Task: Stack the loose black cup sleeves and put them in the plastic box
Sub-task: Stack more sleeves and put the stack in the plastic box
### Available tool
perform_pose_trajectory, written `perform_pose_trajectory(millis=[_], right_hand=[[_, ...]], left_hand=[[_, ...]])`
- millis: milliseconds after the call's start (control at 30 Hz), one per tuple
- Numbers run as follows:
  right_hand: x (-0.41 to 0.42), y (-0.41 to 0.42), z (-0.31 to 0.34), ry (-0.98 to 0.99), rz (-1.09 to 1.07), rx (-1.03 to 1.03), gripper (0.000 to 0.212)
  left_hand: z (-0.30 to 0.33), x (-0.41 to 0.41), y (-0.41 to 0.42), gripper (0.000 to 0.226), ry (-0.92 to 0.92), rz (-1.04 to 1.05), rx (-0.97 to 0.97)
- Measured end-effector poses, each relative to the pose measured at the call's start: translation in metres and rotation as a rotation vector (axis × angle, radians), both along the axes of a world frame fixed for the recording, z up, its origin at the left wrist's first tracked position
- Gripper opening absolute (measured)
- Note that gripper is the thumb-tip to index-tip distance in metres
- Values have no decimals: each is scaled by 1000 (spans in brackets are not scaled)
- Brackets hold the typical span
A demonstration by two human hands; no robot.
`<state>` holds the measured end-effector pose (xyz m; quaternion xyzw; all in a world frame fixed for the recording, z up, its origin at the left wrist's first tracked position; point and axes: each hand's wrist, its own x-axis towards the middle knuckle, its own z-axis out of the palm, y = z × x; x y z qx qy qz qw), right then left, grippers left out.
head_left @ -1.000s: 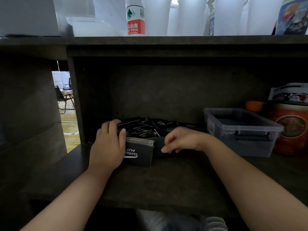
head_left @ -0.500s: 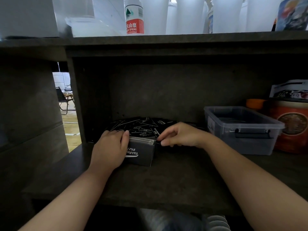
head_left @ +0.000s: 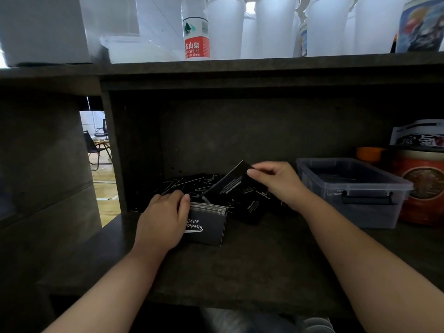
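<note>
A stack of black cup sleeves point(head_left: 209, 224) with white lettering stands on edge on the dark shelf, and my left hand point(head_left: 163, 219) grips its left end. My right hand point(head_left: 276, 180) pinches one loose black sleeve point(head_left: 228, 183) by its upper corner and holds it tilted above the stack. More loose black sleeves point(head_left: 189, 185) lie scattered behind the stack, and one point(head_left: 252, 207) lies to its right. The clear plastic box point(head_left: 374, 200) with a black latch sits open-topped at the right of the shelf.
A red-brown round tin point(head_left: 422, 186) and an orange object point(head_left: 368, 153) stand behind and right of the box. The upper shelf point(head_left: 240, 66) carries a water bottle point(head_left: 196, 39) and several white cups. A shelf side wall point(head_left: 115, 152) stands at the left.
My right hand has lifted one loose sleeve off the pile and raised it above the stack. My left hand has kept its hold on the stack's left end.
</note>
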<state>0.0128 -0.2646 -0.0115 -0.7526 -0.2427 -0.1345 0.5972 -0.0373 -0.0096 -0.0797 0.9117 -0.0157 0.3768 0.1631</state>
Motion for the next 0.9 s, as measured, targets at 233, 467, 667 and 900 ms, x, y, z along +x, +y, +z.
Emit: perform_pose_trajectory(millis=[233,467,667,900], right_hand=[[6,4,-7,143,-12,0,26],[5,10,-17,82,44,-343,43],[-3,26,-21,108,273,-498,25],[-10,39,-26,198,387,-429,48]], left_hand=[[0,1,0,40,4,4,11],[0,-2,-2,46,-23,46,-1],[-1,0,0,42,-83,131,-97],[-2,1,1,52,-21,90,-12]])
